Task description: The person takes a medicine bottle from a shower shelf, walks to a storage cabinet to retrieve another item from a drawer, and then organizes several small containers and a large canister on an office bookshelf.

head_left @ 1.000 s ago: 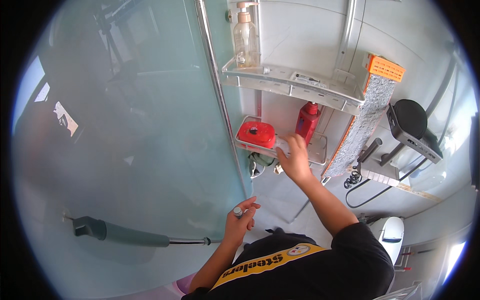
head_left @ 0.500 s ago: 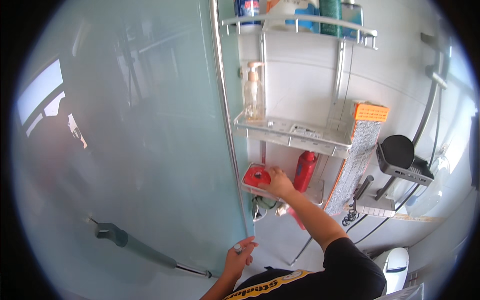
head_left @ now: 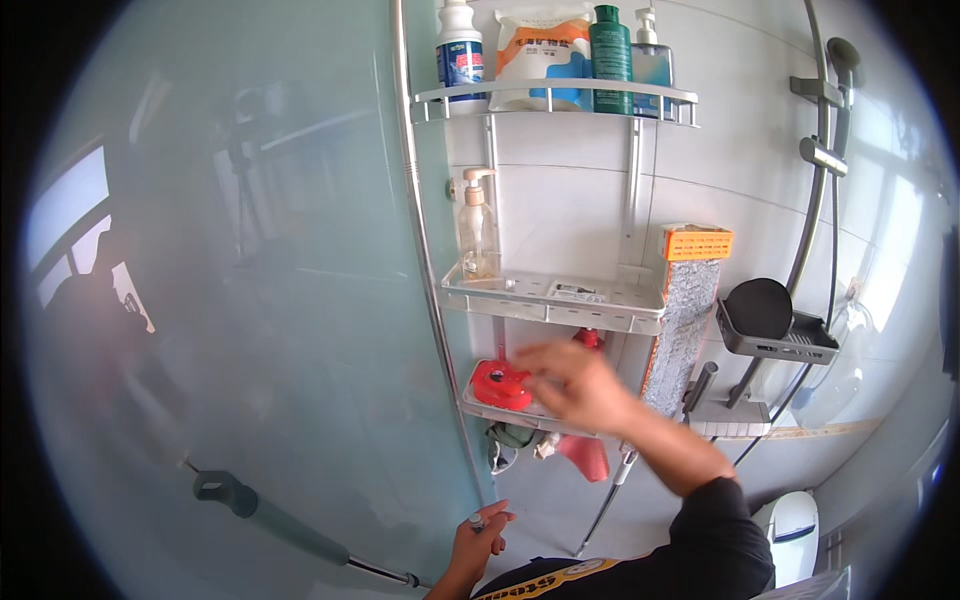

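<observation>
My right hand (head_left: pixel 585 390) is over the lower shelf (head_left: pixel 490 411), slightly blurred, its fingers and thumb apart with nothing seen between them. Just left of its fingertips a red container (head_left: pixel 502 385) with a dark opening on top sits on that shelf. A red bottle (head_left: pixel 588 338) is mostly hidden behind the hand. Low in the picture, beside the glass panel's edge, my left hand (head_left: pixel 478 548) is closed around a small silver-grey cylinder (head_left: pixel 477 521). Only the cylinder's end shows; the rest is hidden by the fingers.
The frosted glass panel (head_left: pixel 250 300) fills the left side. A clear pump bottle (head_left: pixel 478 235) is on the middle shelf (head_left: pixel 560 310); bottles and a bag (head_left: pixel 545 60) stand above. A grey mop pad (head_left: pixel 685 325), a dark basket (head_left: pixel 775 345) and a toilet (head_left: pixel 793 535) are to the right.
My right hand has come off the red container and drawn back up and to the right. My left hand stays closed low by the glass. The view has tilted upward, showing more of the top shelf.
</observation>
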Demonstrator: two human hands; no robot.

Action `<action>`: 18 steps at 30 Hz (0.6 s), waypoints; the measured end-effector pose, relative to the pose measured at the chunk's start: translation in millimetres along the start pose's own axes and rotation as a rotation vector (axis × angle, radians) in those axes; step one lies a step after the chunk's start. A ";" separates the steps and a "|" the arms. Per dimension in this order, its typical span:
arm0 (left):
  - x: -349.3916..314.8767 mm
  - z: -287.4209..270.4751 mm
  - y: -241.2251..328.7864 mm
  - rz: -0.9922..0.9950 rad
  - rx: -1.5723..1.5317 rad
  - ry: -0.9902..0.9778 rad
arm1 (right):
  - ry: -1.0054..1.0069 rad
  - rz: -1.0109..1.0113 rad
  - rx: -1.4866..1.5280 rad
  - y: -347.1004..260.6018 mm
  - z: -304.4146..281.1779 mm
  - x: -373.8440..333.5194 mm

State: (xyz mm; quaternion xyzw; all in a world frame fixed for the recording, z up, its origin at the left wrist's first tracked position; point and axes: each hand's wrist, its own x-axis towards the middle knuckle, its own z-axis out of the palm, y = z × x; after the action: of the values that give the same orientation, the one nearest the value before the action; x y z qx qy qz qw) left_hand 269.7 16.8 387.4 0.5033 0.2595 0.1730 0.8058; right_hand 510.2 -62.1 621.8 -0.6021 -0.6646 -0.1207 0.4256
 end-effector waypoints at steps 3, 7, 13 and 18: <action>-9.9 1.9 7.6 -0.016 0.045 0.022 | 0.320 -0.192 -0.239 -33.9 -86.7 57.2; 22.9 2.6 0.1 -0.102 0.354 -0.123 | 0.631 -0.117 -0.554 -62.0 -203.2 147.9; 54.4 2.4 -49.6 0.049 0.182 -0.150 | 0.526 0.318 -0.913 -37.9 -248.4 227.2; 48.7 7.5 -34.1 0.054 0.176 -0.134 | 0.389 0.513 -0.892 -54.9 -219.5 242.2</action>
State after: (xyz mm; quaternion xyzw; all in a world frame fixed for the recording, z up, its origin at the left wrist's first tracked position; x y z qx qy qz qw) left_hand 314.1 22.9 347.5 0.5894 0.2057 0.1371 0.7691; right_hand 574.0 -54.4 946.9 -0.8334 -0.2899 -0.3921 0.2602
